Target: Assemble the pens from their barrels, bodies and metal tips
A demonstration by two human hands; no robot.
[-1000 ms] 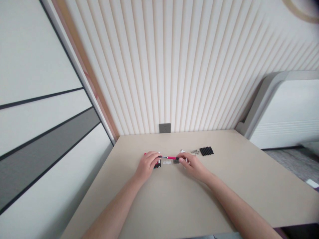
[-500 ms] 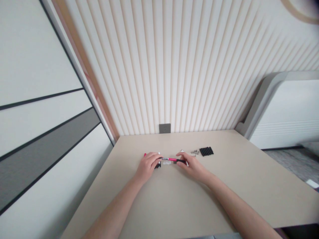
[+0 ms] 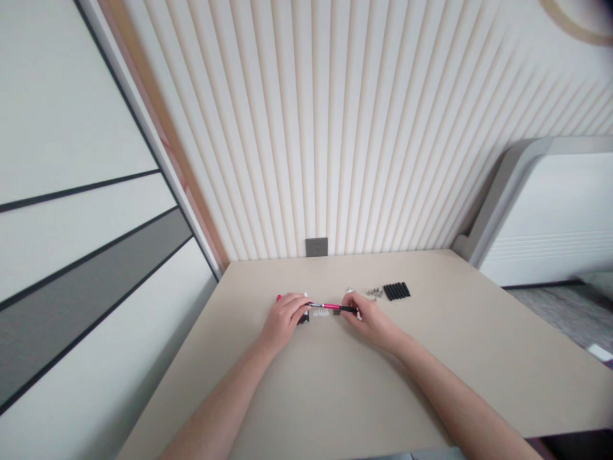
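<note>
A slim pink and black pen [image 3: 331, 306] lies level between my hands, above the beige table [image 3: 335, 390]. My right hand [image 3: 370, 321] pinches its black end, and my left hand [image 3: 285, 321] holds its other end. Beneath my left fingers sits a black part [image 3: 302, 319], mostly hidden, and a red tip [image 3: 278, 298] shows beyond them. Small white pieces [image 3: 320, 313] and a dark block [image 3: 336, 311] lie under the pen.
Several black cylinders [image 3: 396, 291] lie side by side beyond my right hand, next to small metal screws [image 3: 375, 293]. A grey wall socket [image 3: 317, 246] sits above the table's far edge. A white cabinet [image 3: 546, 217] stands at the right.
The pen has shifted to the right, and its black end now sticks out past my right fingers. My right hand has moved slightly right.
</note>
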